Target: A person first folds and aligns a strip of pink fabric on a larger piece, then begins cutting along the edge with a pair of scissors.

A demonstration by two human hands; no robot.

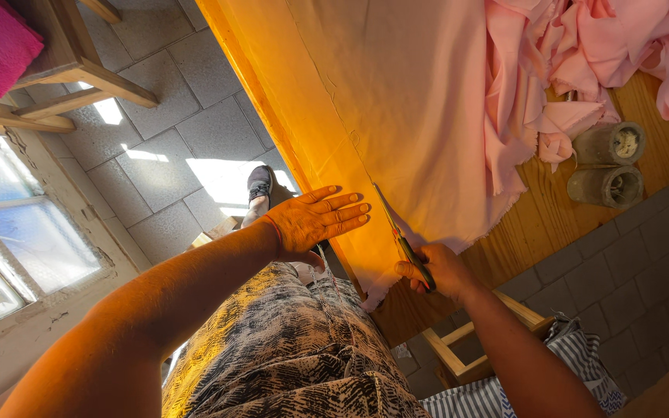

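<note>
Pink fabric [420, 116] lies spread over the wooden table [660, 147], and I see my right hand [439, 271] closed around scissors [404, 241] with blades in its near edge, while my left hand [315, 220] hovers flat and open, holding nothing, just left of them.

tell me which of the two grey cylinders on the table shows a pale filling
The upper grey cylinder, beside the crumpled pink cloth. Its open end shows a pale filling, while the lower cylinder below it looks dark and hollow inside.
</note>
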